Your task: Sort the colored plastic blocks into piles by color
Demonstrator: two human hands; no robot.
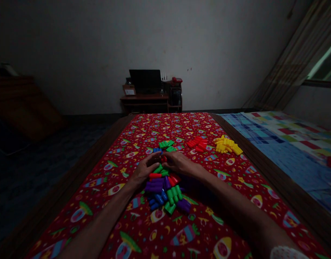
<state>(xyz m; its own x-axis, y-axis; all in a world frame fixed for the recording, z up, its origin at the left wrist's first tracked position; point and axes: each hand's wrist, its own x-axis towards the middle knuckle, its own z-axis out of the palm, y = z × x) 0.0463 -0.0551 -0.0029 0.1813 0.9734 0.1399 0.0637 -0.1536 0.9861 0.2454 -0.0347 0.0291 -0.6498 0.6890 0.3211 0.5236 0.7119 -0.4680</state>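
My left hand [146, 168] and my right hand [179, 162] come together over a pile of plastic toy blocks. Small red [164, 158] and blue parts of blocks show between the fingertips. My right fingers are closed on the red block. The left fingers curl in from the other side, their tips at the blue part, with the thumb lower. Just below lie green blocks [174, 194], purple blocks [154, 185], blue blocks [157, 199] and a red block [155, 176]. Beyond my fingers are more green blocks [166, 144] and a blue block [156, 150].
A red block group [198, 143] and a yellow block group [227, 145] lie to the right on the patterned red cloth [181, 237]. A bed [278, 154] adjoins the table's right side. A desk [146, 97] with a monitor [145, 81] stands by the far wall.
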